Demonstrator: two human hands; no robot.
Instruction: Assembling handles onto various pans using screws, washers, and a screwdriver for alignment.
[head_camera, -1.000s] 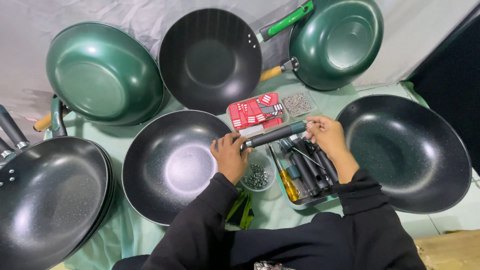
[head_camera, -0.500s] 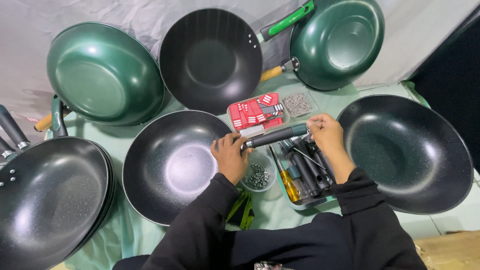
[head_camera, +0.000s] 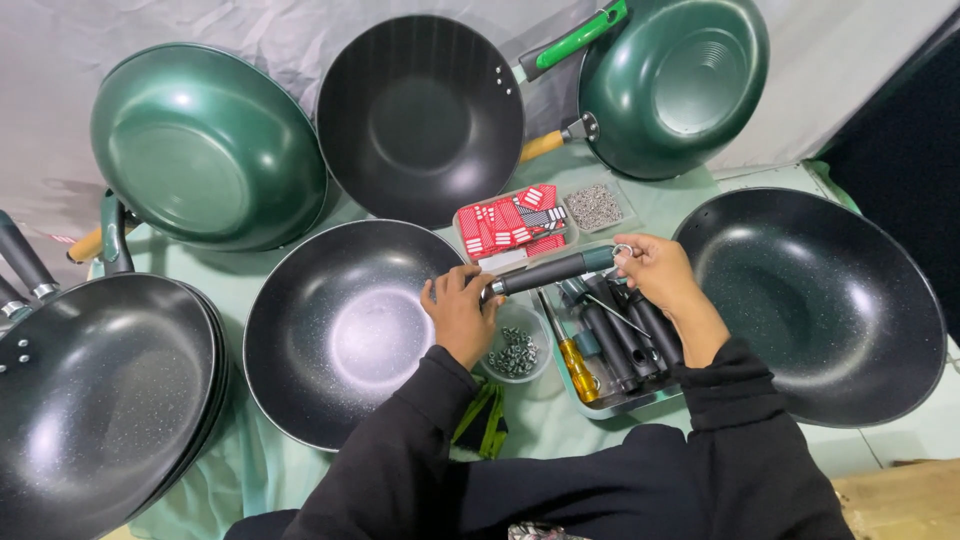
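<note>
Pale green cloth covers the worktop (head_camera: 400, 215), and woks take up most of it. At nine o'clock sits a stack of black woks (head_camera: 100, 400); at three o'clock lies a single speckled black wok (head_camera: 830, 300). A green wok (head_camera: 205, 150) leans bottom-out against the grey backdrop at eleven o'clock, a black wok (head_camera: 420, 115) stands open-faced at twelve, and a second green wok (head_camera: 675, 85) with a bright green handle leans at one o'clock. Just left of centre lies the speckled wok (head_camera: 340, 330) being worked on, its rim at the left hand.

Both arms wear black sleeves. The left hand (head_camera: 460, 312) is closed around the near end of a dark grey wok handle (head_camera: 550, 270), right at that wok's rim. The right hand (head_camera: 655, 275) pinches the handle's far end, where a small metal ring shows. The handle runs level between the two hands, which are well apart.

Below the handle at five o'clock, a clear tray (head_camera: 610, 400) holds more dark handles and a yellow-handled screwdriver (head_camera: 575, 358). A box of red packets (head_camera: 510, 225) sits just above centre, a small tray of screws (head_camera: 595, 205) beside it, and a round dish of screws (head_camera: 516, 352) lies under the left hand.
</note>
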